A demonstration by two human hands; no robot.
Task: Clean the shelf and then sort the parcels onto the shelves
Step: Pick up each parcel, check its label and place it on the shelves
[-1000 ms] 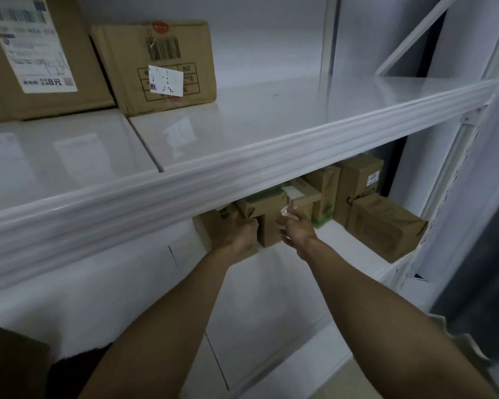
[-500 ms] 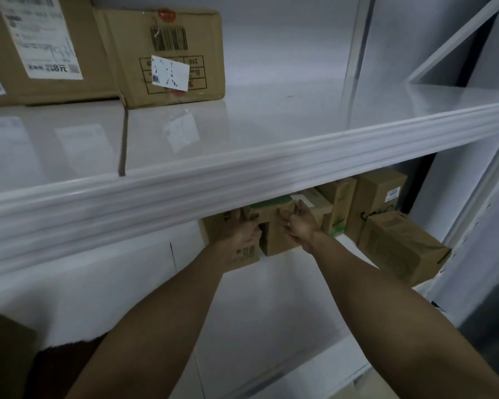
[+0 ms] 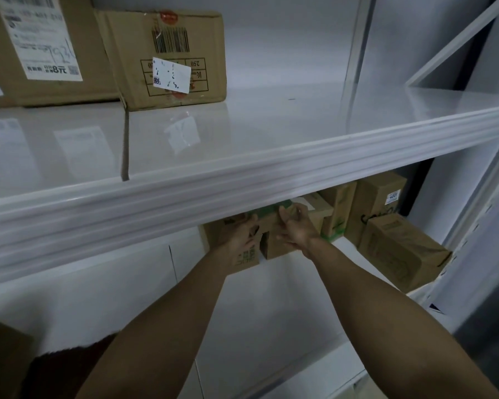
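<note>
L hand (image 3: pixel 236 237): fingers (image 3: pixel 252 226) spread wide & flat, resting on the top front of the left box (image 3: pixel 245 259). They do not curl round it. The tips go under the top shelf (image 3: pixel 242 180) edge, so part of them is hid.

R hand (image 3: pixel 297 228): fingers (image 3: pixel 300 211) half bent, thumb up, set at the top of the mid box (image 3: pixel 272 246). Can't tell if it grips the box or just touches it.

Both arms reach fwd & a bit up from the bottom of the view, under the top shelf, nearly side by side. Wrists are straight. The hands are close but apart.

Left box & mid box stand on the low shelf (image 3: pixel 271 298), touching each other. Mid box has green tape on top. Just behind the R hand is a box w/ a white label (image 3: pixel 314 207). Right of that stand 2 tall boxes: one w/ green print (image 3: pixel 337 214), one w/ a small tag (image 3: pixel 378 205). In front of them, near the shelf's right end, a tilted box (image 3: pixel 401 251) leans.

On the top shelf, far left at the back, a big box (image 3: pixel 41 53) w/ a white label, & beside it, touching, a barcode box (image 3: pixel 170 47) w/ a white sticker.
</note>
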